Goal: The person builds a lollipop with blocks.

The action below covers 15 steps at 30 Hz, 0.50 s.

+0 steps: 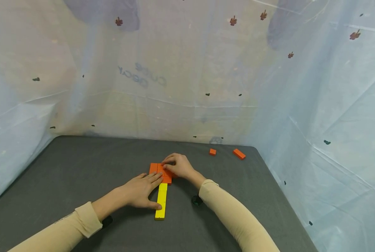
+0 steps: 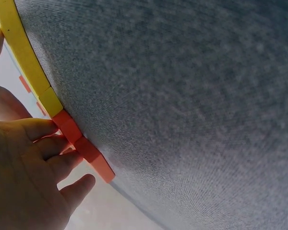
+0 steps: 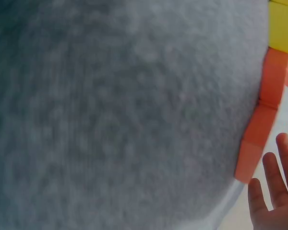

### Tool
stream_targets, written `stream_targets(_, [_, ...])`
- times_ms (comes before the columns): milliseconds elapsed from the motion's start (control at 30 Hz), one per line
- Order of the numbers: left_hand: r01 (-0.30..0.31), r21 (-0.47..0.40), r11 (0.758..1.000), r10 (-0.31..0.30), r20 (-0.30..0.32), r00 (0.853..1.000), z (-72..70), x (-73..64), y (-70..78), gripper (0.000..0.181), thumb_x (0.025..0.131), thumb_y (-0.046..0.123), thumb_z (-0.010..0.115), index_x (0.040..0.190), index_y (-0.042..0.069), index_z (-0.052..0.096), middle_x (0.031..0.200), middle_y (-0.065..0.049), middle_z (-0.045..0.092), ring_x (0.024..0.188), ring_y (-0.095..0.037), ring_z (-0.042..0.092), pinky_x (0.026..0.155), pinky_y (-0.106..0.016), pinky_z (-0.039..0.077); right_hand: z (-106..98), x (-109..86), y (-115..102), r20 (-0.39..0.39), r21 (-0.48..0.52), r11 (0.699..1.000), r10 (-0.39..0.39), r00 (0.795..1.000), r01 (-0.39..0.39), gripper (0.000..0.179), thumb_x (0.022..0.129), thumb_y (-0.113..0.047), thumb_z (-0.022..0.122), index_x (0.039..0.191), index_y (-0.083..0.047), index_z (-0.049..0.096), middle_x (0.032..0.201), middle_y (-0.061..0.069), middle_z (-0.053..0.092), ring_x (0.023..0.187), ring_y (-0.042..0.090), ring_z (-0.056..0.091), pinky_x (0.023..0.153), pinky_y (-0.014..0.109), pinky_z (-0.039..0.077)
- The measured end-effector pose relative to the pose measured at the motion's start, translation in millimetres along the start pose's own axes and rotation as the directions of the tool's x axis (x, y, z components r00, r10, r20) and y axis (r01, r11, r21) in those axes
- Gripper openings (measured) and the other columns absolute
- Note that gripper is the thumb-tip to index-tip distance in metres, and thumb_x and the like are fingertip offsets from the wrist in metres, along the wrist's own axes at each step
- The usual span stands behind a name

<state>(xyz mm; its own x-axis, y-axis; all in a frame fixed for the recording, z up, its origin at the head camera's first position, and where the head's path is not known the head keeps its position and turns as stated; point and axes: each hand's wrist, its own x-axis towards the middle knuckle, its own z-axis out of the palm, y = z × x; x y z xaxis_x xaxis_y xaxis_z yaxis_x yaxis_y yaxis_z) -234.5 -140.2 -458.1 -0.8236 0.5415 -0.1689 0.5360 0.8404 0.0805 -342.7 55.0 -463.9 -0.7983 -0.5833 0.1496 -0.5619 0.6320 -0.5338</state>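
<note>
Several orange blocks (image 1: 153, 168) lie edge to edge on the dark table, joined to the far end of a strip of yellow blocks (image 1: 161, 201). My left hand (image 1: 141, 190) is spread palm down, its fingertips on the orange blocks and its thumb on the yellow strip. At the far right edge of the orange group is my right hand (image 1: 181, 166), with thumb and index finger at the blocks. In the right wrist view, the other right fingers (image 3: 274, 179) stretch out beside the orange row (image 3: 259, 124). The left wrist view shows left fingertips touching the orange row (image 2: 89, 149).
A small orange block (image 1: 212, 152) and a longer orange block (image 1: 239, 154) lie apart near the table's far right corner. The dark grey tabletop (image 1: 80, 168) is bounded at the back and sides by a pale hanging sheet (image 1: 187, 70).
</note>
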Motion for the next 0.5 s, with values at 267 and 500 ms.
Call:
stream_targets(267, [-0.009,-0.013,1.0,0.009,-0.006,1.0,0.6,0.0,-0.1,0.109,0.071,0.088,0.045,0.152,0.016,0.029,0.16,-0.002,0.021,0.146,-0.026,0.023,0.115,-0.055,0.022,-22.5,-5.0,14.5,-0.074,0.053,0.998,0.042,0.996,-0.038,0.031,0.093,-0.029,0.064,0.121,-0.017,0.068,0.125,-0.002,0.061,0.119,0.02,0.056,0.097,0.041,0.049])
stream_targets(500, [-0.006,-0.021,1.0,0.006,0.0,1.0,-1.0,-2.4,0.7,0.108,0.072,0.086,0.046,0.153,0.016,0.028,0.16,-0.002,0.02,0.146,-0.025,0.022,0.116,-0.054,0.022,-50.1,-10.5,41.7,-0.158,0.043,0.992,0.127,0.979,-0.121,0.031,0.093,-0.03,0.064,0.122,-0.022,0.068,0.128,-0.003,0.06,0.12,0.019,0.055,0.097,0.043,0.048])
